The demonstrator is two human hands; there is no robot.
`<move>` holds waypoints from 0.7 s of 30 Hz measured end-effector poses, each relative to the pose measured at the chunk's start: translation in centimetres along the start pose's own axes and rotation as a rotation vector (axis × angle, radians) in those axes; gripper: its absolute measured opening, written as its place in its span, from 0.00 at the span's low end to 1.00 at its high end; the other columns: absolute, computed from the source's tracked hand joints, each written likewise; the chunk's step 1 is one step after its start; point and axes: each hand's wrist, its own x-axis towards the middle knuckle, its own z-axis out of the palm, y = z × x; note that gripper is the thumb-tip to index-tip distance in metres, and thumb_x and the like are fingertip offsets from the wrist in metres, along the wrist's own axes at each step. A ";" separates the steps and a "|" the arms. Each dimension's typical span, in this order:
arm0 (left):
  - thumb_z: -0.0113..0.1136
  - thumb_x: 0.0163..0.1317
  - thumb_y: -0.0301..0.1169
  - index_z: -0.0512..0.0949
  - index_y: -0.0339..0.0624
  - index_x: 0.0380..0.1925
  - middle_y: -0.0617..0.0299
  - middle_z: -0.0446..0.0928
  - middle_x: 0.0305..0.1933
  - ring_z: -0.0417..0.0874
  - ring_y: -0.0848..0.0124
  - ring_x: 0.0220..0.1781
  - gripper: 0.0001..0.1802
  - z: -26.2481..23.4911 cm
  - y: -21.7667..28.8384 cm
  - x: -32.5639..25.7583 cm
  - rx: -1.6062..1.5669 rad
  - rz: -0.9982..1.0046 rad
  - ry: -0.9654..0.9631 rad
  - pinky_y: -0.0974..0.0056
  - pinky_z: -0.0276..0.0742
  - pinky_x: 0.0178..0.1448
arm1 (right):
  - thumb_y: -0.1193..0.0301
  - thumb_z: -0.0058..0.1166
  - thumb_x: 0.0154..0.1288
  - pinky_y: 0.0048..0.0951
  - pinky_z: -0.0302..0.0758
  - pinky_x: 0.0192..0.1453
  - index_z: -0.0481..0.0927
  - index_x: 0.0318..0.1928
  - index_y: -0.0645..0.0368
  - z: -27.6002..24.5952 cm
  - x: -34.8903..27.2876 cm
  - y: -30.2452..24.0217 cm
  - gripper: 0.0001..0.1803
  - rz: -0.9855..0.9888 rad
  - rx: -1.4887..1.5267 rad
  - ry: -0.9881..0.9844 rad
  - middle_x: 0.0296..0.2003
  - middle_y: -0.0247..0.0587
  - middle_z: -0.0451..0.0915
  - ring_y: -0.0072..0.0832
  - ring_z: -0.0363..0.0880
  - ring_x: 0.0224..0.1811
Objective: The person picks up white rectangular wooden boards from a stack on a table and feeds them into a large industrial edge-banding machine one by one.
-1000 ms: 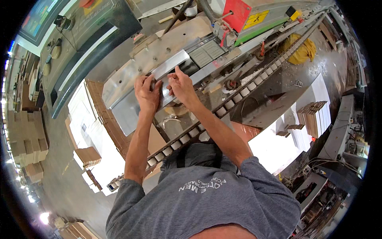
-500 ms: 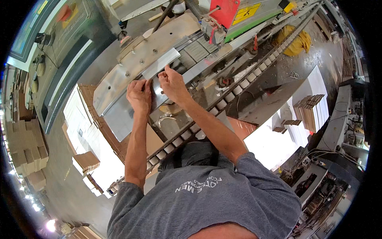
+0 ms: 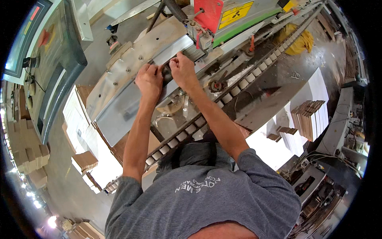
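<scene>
Bare metal, one strip (image 3: pixel 169 51): bright, narrow, lying lengthwise on the bed (image 3: pixel 119 123), toward its far right corner, between the bolted plate (image 3: pixel 149 44) along the far edge and your fingers. Your left hand (image 3: pixel 149 81): over the middle of the bed, knuckles up, fingers bent and drawn together, the tips by the strip's near side; whether they are clamped on it you cannot tell from this angle. Your right hand (image 3: pixel 184 72): just beside the left and nearer the bed's right end, curled, thumb and forefinger close together; its hold is likewise hidden. The two hands stand slightly apart, with a dark patch of the bed showing between them. Beyond the bed's right end: one red panel (image 3: pixel 207 14), one yellow label (image 3: pixel 235 16), one green rail (image 3: pixel 238 31). Behind the plate's far right corner: one ribbed hose (image 3: pixel 175 8). Along the bed's near side, before your body: one track (image 3: pixel 182 136) of white rollers, running diagonally. Past the bed's left end: one white-topped stack (image 3: pixel 85 129) and one dark console (image 3: pixel 65 51). Farther right, on the floor: one yellow bag (image 3: pixel 298 42).
</scene>
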 end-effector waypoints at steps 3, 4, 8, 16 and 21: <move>0.68 0.58 0.37 0.85 0.45 0.26 0.56 0.79 0.27 0.82 0.51 0.32 0.09 2.1 1.1 1.3 -0.017 0.025 0.001 0.51 0.78 0.37 | 0.72 0.53 0.66 0.42 0.78 0.42 0.75 0.42 0.70 -1.3 0.8 0.6 0.12 -0.078 -0.010 0.142 0.33 0.56 0.82 0.49 0.82 0.35; 0.68 0.59 0.37 0.84 0.45 0.26 0.56 0.79 0.27 0.82 0.51 0.32 0.09 2.9 1.6 1.7 -0.015 0.032 -0.028 0.50 0.78 0.37 | 0.72 0.52 0.66 0.40 0.78 0.41 0.75 0.48 0.71 -2.1 0.8 0.6 0.15 -0.051 0.011 0.150 0.34 0.55 0.82 0.46 0.82 0.35; 0.67 0.60 0.39 0.83 0.45 0.25 0.56 0.79 0.29 0.82 0.50 0.32 0.11 5.1 3.3 3.5 -0.029 0.056 -0.105 0.50 0.77 0.36 | 0.75 0.54 0.68 0.31 0.77 0.38 0.72 0.62 0.72 -5.0 -1.6 -0.6 0.24 -0.134 0.062 0.167 0.37 0.50 0.82 0.33 0.81 0.33; 0.68 0.59 0.36 0.87 0.40 0.36 0.48 0.85 0.36 0.86 0.52 0.39 0.11 6.1 5.6 5.0 -0.128 0.074 -0.210 0.56 0.80 0.45 | 0.78 0.57 0.68 0.28 0.75 0.35 0.76 0.62 0.61 -12.3 -15.2 -2.4 0.22 0.094 0.174 0.034 0.39 0.44 0.81 0.24 0.77 0.31; 0.67 0.62 0.29 0.86 0.38 0.37 0.52 0.84 0.36 0.86 0.60 0.38 0.07 -0.5 2.7 1.5 -0.156 0.041 -0.051 0.60 0.81 0.45 | 0.78 0.57 0.66 0.38 0.80 0.39 0.78 0.59 0.63 -17.1 -22.2 -0.4 0.20 0.062 0.022 0.078 0.41 0.51 0.82 0.42 0.84 0.34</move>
